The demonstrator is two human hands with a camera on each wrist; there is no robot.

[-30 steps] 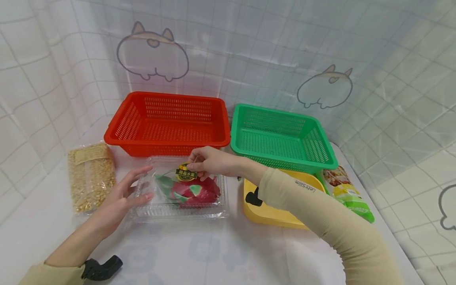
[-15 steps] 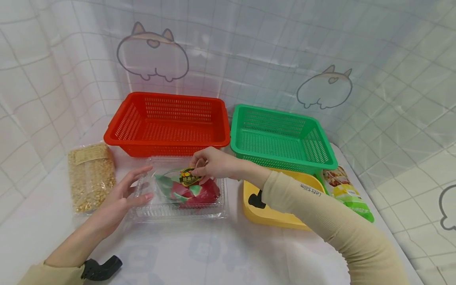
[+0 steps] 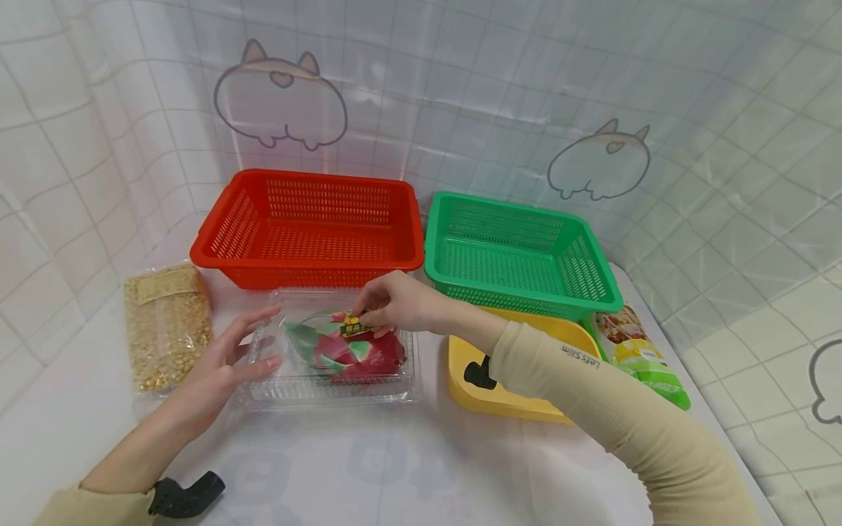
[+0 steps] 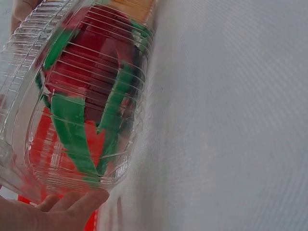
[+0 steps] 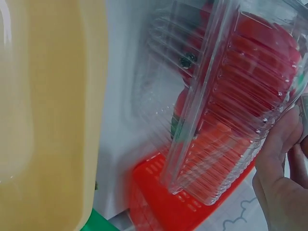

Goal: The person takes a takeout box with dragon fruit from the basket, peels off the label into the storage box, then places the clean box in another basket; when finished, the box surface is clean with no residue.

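A clear plastic clamshell box (image 3: 270, 369) lies on the white tablecloth with a dragon fruit (image 3: 378, 358), red with green scales, inside it. On the lid, a black-and-yellow sticker (image 3: 354, 326) with printed characters is pinched between the thumb and fingers of my right hand (image 3: 404, 301). How much of the sticker still clings to the lid cannot be told. My left hand (image 3: 220, 369) rests at the box's left side, fingers spread and fairly straight; the left wrist view has its fingertips (image 4: 91, 201) by the box's end.
Behind the box stand a red basket (image 3: 309, 274) and a green basket (image 3: 520, 296). A yellow tray (image 3: 506, 405) sits under the right forearm. A bag of yellow grains (image 3: 167, 329) lies at the left, a green-and-yellow food packet (image 3: 647, 365) at the far right.
My right hand has shifted a little to the right with the sticker, which now shows less of its face and sits off its earlier place. The left hand and the box have stayed put.
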